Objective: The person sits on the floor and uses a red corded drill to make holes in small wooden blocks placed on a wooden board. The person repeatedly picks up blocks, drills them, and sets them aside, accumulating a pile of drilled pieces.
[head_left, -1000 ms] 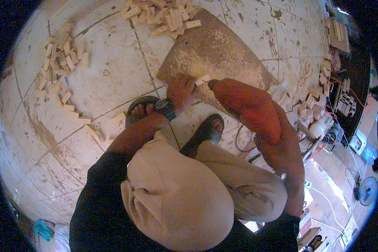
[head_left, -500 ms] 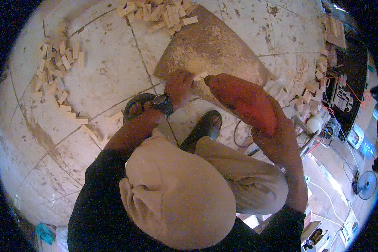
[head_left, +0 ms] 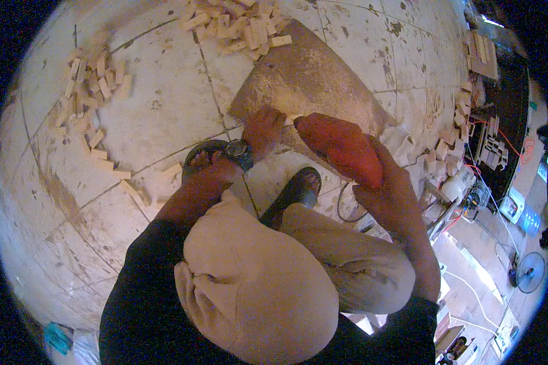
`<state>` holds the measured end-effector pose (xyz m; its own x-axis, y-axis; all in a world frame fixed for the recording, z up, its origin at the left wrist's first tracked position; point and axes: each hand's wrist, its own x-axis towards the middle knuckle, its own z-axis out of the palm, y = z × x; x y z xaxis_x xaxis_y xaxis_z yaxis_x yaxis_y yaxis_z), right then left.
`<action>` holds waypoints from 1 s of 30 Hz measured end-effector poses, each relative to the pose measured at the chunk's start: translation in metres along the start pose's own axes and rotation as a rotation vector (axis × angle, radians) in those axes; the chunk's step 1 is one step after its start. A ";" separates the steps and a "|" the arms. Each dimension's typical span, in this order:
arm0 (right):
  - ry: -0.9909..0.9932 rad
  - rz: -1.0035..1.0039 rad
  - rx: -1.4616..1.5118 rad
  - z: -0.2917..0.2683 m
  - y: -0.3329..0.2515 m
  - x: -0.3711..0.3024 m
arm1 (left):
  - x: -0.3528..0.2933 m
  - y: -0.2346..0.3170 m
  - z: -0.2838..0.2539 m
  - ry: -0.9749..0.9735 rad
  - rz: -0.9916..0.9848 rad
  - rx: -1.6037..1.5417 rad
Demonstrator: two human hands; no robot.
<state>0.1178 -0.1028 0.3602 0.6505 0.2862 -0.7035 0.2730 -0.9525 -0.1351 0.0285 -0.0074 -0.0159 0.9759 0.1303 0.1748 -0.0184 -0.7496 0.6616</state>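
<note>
My left hand (head_left: 265, 131), with a watch (head_left: 236, 148) at its wrist, is closed on one end of a small pale wooden block (head_left: 291, 120). A red cloth or glove-like cover (head_left: 341, 146) wraps my right hand (head_left: 332, 139). Its narrow dark tip meets the block's other end, and the separate fingers are hidden. Both hands are low over the near edge of a brown sheet (head_left: 310, 67) lying on the floor. Pale dust coats much of that sheet. Most of the block is covered by the hands.
A heap of wooden blocks (head_left: 243, 27) lies at the sheet's far left corner. More blocks (head_left: 97, 79) trail along the tiled floor at left. My sandalled feet (head_left: 295, 194) flank the work. At right are stacked offcuts (head_left: 447, 146), cords, a power tool (head_left: 475, 198) and a fan (head_left: 530, 272).
Both hands, still together at the block, have shifted slightly within the view. Less of the block shows now. The whole scene has moved a little as the head tilted.
</note>
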 end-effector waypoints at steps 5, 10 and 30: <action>-0.022 0.088 -0.019 -0.008 -0.006 -0.010 | -0.007 0.007 -0.002 0.104 0.028 0.051; 0.081 0.092 0.015 -0.016 -0.007 -0.027 | -0.004 0.010 -0.004 0.063 0.009 0.067; 0.228 -0.013 0.212 -0.008 0.032 -0.035 | 0.013 0.034 -0.023 0.170 -0.340 -0.201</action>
<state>0.1094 -0.1423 0.3863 0.7968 0.2916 -0.5292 0.1439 -0.9422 -0.3025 0.0352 -0.0164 0.0258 0.8844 0.4659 0.0287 0.2400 -0.5067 0.8281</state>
